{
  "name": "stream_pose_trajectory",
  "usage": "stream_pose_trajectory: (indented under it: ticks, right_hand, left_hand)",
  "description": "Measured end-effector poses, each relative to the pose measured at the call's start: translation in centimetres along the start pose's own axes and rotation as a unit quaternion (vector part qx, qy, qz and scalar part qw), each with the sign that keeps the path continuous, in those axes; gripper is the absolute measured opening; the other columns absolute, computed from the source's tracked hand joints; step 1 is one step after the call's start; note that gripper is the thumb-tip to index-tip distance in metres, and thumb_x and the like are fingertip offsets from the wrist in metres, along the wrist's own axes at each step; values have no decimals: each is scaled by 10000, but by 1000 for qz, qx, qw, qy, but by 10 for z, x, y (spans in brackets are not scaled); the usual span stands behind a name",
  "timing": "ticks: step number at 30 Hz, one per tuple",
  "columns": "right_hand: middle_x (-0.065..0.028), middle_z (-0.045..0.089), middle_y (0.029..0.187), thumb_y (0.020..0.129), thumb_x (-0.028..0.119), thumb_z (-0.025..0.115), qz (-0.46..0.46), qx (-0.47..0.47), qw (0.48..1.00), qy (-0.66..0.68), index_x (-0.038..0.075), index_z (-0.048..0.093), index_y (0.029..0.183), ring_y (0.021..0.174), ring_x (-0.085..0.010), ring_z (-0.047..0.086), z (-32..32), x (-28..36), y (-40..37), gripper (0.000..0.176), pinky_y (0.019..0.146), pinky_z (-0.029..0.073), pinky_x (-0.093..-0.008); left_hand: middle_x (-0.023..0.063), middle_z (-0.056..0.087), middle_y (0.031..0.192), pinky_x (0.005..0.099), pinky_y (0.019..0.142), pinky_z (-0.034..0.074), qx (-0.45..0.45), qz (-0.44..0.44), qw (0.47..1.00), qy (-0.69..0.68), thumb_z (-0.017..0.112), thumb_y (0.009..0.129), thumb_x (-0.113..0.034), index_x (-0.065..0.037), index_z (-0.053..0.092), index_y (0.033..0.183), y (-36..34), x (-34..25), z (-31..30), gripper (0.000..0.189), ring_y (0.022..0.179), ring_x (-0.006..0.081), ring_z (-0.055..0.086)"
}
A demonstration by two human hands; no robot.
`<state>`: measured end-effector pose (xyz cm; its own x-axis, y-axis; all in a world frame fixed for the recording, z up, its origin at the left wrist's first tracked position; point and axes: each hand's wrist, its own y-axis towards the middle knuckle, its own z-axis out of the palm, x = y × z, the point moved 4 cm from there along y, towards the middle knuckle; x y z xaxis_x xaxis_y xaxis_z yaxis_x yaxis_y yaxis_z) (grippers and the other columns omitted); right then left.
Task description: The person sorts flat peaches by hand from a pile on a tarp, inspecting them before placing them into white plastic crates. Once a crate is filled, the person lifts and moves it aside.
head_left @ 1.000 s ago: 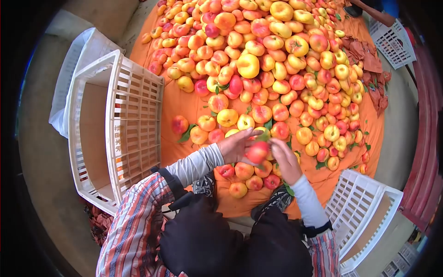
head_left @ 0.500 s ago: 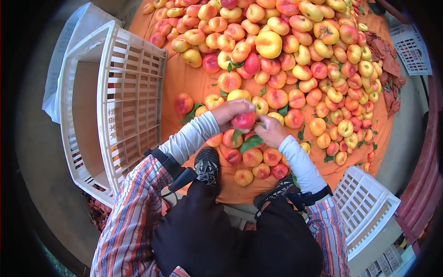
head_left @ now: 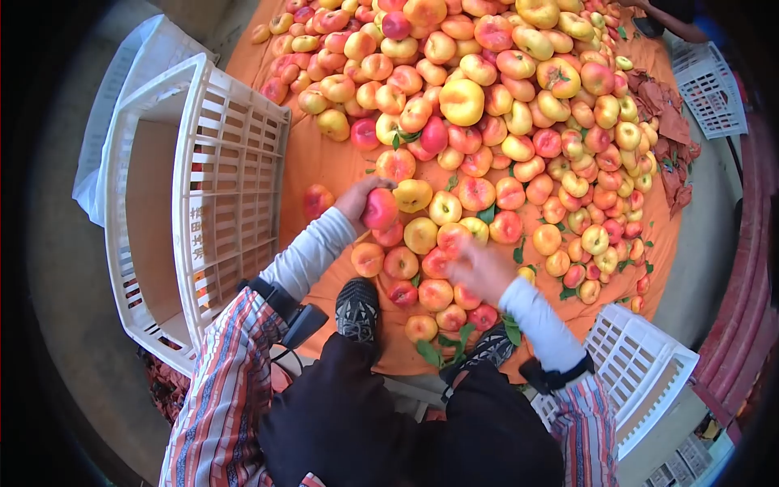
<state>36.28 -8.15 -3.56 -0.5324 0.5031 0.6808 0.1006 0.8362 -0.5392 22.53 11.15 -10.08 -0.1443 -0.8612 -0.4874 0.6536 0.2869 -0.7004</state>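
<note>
A red flat peach (head_left: 380,209) is in my left hand (head_left: 357,203), the fingers closed round its far side, above the near edge of the fruit pile. My right hand (head_left: 484,272) hovers over the smaller group of flat peaches (head_left: 435,294) by my feet. Its fingers look spread and hold nothing I can see, though motion blurs them. Green leaves (head_left: 454,345) lie between my shoes, at the near end of that group. A yellow flat peach (head_left: 412,196) rests just right of the held one.
A large heap of flat peaches (head_left: 503,97) covers the orange cloth (head_left: 320,166). White plastic crates (head_left: 235,178) stand on edge at left. Another crate (head_left: 633,357) is near my right arm, and one more (head_left: 710,89) stands far right. Part of another person (head_left: 677,20) shows there.
My hands have parted: the left moved left with the red flat peach, the right moved down and right. Leaves that were under my hands now lie lower, between the shoes.
</note>
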Motion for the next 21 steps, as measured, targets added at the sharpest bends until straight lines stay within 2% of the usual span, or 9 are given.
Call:
stream_pose_trajectory:
  ticks: [2,4,6,11,14,16,17,19,21]
  right_hand:
    - [-212,514,1028,774,267,591,-75,-262,962,-13,14,469,1087,952,-362,515,-35,-18,37,420,773,438,-411]
    - [-193,490,1076,760,256,616,-67,-321,943,-45,8,438,1123,979,-356,512,-69,-6,63,475,795,442,-415]
    - [-181,475,1102,741,245,637,-63,-360,925,-106,12,427,1134,980,-353,516,-82,-5,91,503,797,450,-417]
    - [-177,460,1126,717,241,654,3,-352,928,-126,29,445,1066,883,-358,559,-78,-7,132,459,750,483,-414]
    - [-187,531,1021,725,238,635,3,-334,938,-89,43,459,1036,861,-372,562,-73,-11,130,408,734,484,-421]
    - [-194,563,968,726,234,626,-25,-331,942,-41,48,464,1032,870,-385,555,-65,-17,123,394,736,480,-429]
    - [-163,597,906,750,241,620,-54,-346,936,-25,52,470,1058,795,-308,606,-60,-21,120,392,645,505,-387]
    - [-128,596,909,762,253,626,-15,-240,940,244,45,468,1088,728,-225,613,-45,-38,116,418,567,506,-324]
    - [-62,579,900,794,282,628,-9,-174,870,461,33,462,1128,647,-99,584,-28,-43,106,449,459,472,-206]
  left_hand:
    - [79,570,905,327,766,497,-51,66,994,71,516,826,-219,9,521,1044,16,-10,27,315,845,192,576]
    - [85,582,929,299,766,489,-61,156,980,110,556,812,-239,29,519,1085,46,-14,37,385,854,189,581]
    - [93,592,954,281,759,478,-146,154,952,219,623,767,-297,40,523,1102,59,-21,53,486,863,183,585]
    - [129,608,992,282,762,462,-295,185,863,366,718,634,-490,54,580,1030,86,-27,71,687,863,171,587]
    - [202,625,918,318,791,464,-297,190,868,349,700,602,-533,80,579,992,88,-37,69,736,859,262,617]
    - [152,633,867,292,760,458,-236,182,891,342,661,664,-507,53,600,965,86,-38,62,638,804,201,608]
    - [133,631,864,283,750,456,-203,191,901,331,647,686,-495,45,604,961,86,-34,53,608,793,183,598]
    - [57,607,874,251,722,439,-142,215,930,261,600,760,-425,11,617,952,79,-23,47,477,775,112,546]
    - [45,600,906,247,741,433,-100,172,952,231,597,771,-393,3,614,968,71,-18,45,443,815,104,541]
